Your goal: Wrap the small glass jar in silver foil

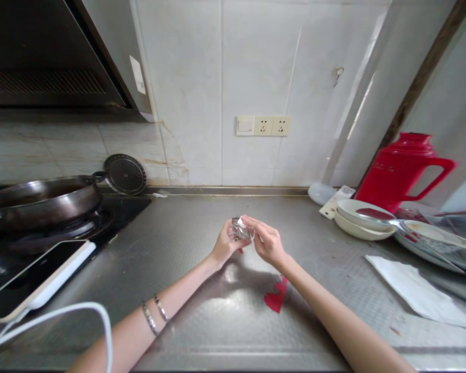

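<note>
Both bare forearms reach forward and converge above the counter. The left hand [226, 242], two bracelets on its wrist, and the right hand [267, 242] meet fingertip to fingertip, fingers curled and pinching.

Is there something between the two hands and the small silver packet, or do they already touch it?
Nothing stands between them. The left hand and the right hand both grip the small silver packet directly, above the steel counter. The red scrap lies on the counter below the right forearm, apart from the packet.
</note>
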`<state>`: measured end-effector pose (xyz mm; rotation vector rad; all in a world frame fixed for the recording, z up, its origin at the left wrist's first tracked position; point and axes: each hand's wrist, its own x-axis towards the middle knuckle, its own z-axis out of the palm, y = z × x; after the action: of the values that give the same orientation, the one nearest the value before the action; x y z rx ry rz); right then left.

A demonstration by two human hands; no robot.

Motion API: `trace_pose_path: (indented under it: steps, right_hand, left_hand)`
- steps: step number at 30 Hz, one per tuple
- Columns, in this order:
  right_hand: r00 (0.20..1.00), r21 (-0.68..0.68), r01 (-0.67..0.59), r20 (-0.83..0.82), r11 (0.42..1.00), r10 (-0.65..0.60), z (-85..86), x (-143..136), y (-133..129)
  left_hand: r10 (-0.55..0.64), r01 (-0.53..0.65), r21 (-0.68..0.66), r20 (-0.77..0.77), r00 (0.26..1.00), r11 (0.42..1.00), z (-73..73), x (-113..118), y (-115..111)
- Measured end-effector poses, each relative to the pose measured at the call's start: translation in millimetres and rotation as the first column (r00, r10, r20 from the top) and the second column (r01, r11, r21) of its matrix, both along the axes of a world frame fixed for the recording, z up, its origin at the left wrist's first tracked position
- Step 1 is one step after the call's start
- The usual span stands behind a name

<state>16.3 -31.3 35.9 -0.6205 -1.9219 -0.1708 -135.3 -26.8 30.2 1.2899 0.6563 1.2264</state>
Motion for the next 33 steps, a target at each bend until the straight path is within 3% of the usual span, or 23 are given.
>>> trace_pose_path:
  steps: [3,7,13,16,26,33]
  right_hand:
    - [0.996,-0.091,0.028,-0.077,0.995,-0.035,-1.4,-0.6,0.8]
    - [0.964,-0.261,0.122,-0.197,0.958,-0.177,-6.2,-3.4,4.0]
    - [0.929,-0.337,0.151,-0.273,0.929,-0.25,-3.1,-8.0,4.1]
    - [0.924,-0.324,0.17,-0.277,0.931,-0.265,-2.0,-8.4,3.0]
    - [0.995,-0.054,0.068,-0.068,0.996,-0.071,-11.6,-8.3,2.0]
    - [0.971,-0.177,0.159,-0.152,0.971,-0.186,-14.5,-7.7,7.6]
  left_hand:
    - [0.007,-0.007,-0.007,0.005,1.0,1.0,0.9,0.9,-2.0]
    - [0.028,-0.028,-0.005,-0.001,1.0,1.0,5.4,-0.5,-2.7]
    - [0.068,-0.068,0.0,0.0,0.998,0.998,11.9,-4.2,-0.4]
    - [0.06,-0.06,0.017,-0.013,0.998,0.998,8.9,-3.1,-1.2]
    - [0.079,-0.079,0.017,-0.021,0.997,0.997,2.9,-6.0,5.8]
    - [0.064,-0.064,-0.002,-0.038,0.997,0.998,3.2,-2.3,-0.4]
